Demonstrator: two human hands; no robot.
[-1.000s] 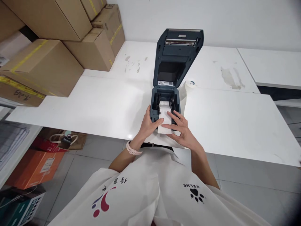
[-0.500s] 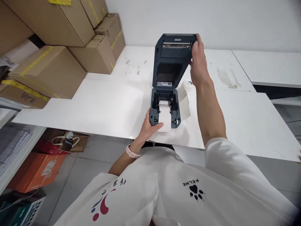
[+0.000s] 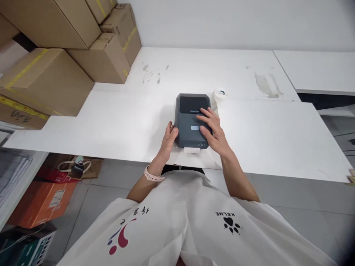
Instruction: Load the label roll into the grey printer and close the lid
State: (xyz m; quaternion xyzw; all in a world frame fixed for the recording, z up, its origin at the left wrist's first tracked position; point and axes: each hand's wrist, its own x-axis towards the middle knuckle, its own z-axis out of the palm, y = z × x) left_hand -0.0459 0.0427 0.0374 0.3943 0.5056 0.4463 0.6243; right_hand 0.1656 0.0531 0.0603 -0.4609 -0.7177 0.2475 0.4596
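Observation:
A dark blue-grey label printer (image 3: 186,133) sits on the white table with its lid down. A short end of white label paper (image 3: 192,150) sticks out of its front edge. My right hand (image 3: 215,131) lies on the right part of the lid, fingers spread, thumb close to the small light panel. At the printer's left side is my left hand (image 3: 168,140), its thumb against the casing and its fingers apart. Behind the printer to the right stands a roll of white paper (image 3: 220,94), with a strip trailing toward the printer. The inside of the printer is hidden.
Cardboard boxes (image 3: 47,79) with yellow tape are stacked on the left of the white table (image 3: 124,122). Below on the left are an orange box (image 3: 41,203) and a bag with white handles (image 3: 76,168). A white wall runs behind the table.
The printer's lid has swung down from upright to closed, with my right hand following it down onto the top. My left hand has shifted from the front paper to the left side.

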